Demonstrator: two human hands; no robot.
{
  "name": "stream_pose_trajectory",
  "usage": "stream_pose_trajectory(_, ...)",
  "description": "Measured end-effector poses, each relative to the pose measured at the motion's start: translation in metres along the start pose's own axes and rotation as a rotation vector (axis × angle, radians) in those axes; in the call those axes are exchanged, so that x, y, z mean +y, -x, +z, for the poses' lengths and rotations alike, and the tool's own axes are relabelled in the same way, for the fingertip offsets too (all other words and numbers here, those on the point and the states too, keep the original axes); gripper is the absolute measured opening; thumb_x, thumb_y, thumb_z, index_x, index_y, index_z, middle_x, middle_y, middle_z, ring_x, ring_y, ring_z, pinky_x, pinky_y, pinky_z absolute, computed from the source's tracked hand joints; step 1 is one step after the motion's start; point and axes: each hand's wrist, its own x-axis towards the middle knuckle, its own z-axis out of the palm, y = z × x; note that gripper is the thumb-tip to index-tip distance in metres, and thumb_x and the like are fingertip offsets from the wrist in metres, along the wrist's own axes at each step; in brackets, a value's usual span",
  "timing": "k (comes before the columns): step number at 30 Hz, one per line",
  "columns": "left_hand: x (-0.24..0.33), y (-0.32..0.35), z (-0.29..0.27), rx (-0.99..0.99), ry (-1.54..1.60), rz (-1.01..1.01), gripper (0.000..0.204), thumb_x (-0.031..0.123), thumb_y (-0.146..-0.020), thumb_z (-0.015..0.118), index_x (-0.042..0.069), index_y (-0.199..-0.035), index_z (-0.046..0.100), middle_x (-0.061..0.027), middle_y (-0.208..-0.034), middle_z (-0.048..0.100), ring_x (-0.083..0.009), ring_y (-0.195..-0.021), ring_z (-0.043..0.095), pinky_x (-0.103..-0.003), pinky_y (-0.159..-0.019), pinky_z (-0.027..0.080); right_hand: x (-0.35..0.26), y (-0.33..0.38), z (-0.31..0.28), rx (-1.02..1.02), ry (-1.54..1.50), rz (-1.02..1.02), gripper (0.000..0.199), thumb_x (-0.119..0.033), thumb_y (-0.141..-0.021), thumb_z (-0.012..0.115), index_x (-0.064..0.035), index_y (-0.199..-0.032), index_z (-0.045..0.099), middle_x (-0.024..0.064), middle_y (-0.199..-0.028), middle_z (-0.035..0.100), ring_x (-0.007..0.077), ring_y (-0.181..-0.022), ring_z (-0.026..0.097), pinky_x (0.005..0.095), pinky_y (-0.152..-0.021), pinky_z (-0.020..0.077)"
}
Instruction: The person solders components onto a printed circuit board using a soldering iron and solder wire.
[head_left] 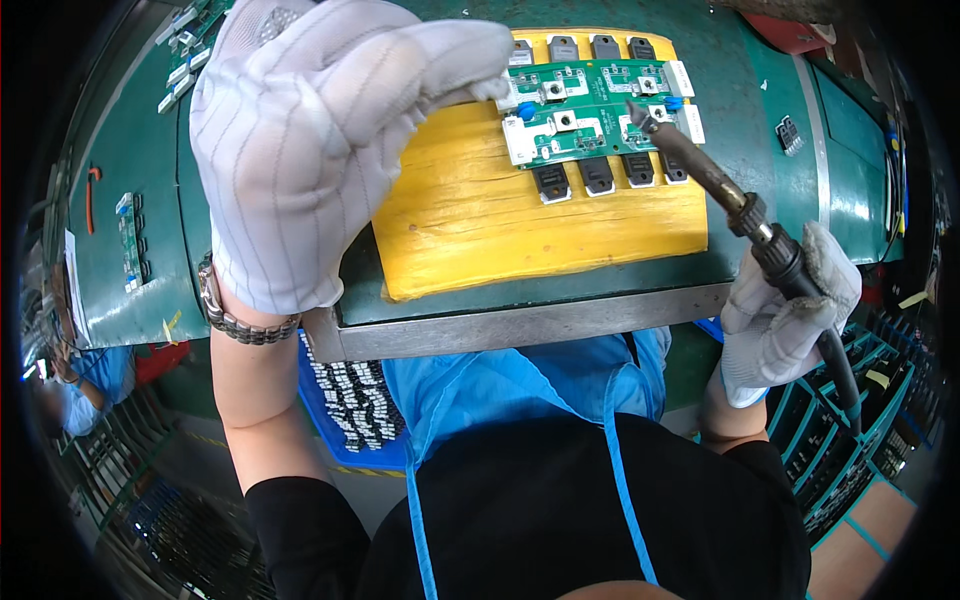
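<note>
My right hand (785,325), in a white glove, is wrapped round the handle of a soldering iron (780,255). The iron's tip reaches over the right part of a green circuit board panel (590,105), near a small metal post; contact cannot be made out. My left hand (300,140), also gloved, is closed in a pinch at the panel's left end. Whatever its fingertips hold is hidden. Black flat components with metal tabs (597,175) stick out along the panel's far and near edges. Beneath the panel lies a yellow block (530,225).
The green bench (770,170) has a metal front edge (530,325). Left on it lie another board strip (130,240), an orange-handled tool (92,200) and several boards (180,75). Loose components (789,135) lie right. A blue bin (355,405) of small parts stands below. Another person (90,390) sits far left.
</note>
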Motion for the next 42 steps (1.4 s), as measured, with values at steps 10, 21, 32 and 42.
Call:
stream_pose_trajectory(10,0.005,0.006,0.009,-0.135,0.071,0.039,0.025,0.015,-0.072,0.083,0.015,-0.096,0.078,0.0003,-0.076,0.066,-0.0177,-0.070,0.059,-0.033,-0.068,0.046,0.000,0.006,0.013,0.000,-0.159,-0.001,0.049,-0.042,-0.092,0.072,0.0019,-0.114,0.066,0.0139,-0.076,0.064,0.0128,-0.051,0.062,0.0229,-0.047,0.0493)
stream_pose_trajectory(21,0.001,0.014,0.020,-0.048,0.098,0.112,0.025,0.014,-0.073,0.082,0.016,-0.097,0.077,0.0008,-0.076,0.066,-0.0180,-0.070,0.061,-0.032,-0.067,0.046,0.009,0.009,0.004,-0.079,-0.161,0.042,0.057,-0.039,-0.086,0.079,0.0036,-0.121,0.066,0.0169,-0.095,0.072,0.0173,-0.065,0.072,0.0277,-0.066,0.0584)
stream_pose_trajectory(32,0.002,0.013,-0.011,-0.289,0.303,-0.052,0.017,0.012,-0.080,0.074,0.012,-0.097,0.077,-0.0029,-0.092,0.072,-0.0210,-0.083,0.067,-0.033,-0.076,0.051,0.007,0.005,0.006,-0.100,-0.139,-0.010,0.052,-0.036,-0.086,0.077,0.0060,-0.114,0.068,0.0150,-0.084,0.072,0.0171,-0.062,0.071,0.0284,-0.068,0.0580)
stream_pose_trajectory(42,-0.008,0.036,-0.007,-0.563,0.302,0.169,0.025,0.009,-0.088,0.062,0.016,-0.108,0.075,0.0022,-0.110,0.073,-0.0182,-0.099,0.068,-0.033,-0.085,0.050,0.012,0.009,0.005,-0.037,-0.026,-0.055,0.047,-0.033,-0.084,0.077,0.0066,-0.109,0.070,0.0136,-0.082,0.072,0.0170,-0.064,0.071,0.0297,-0.072,0.0578)
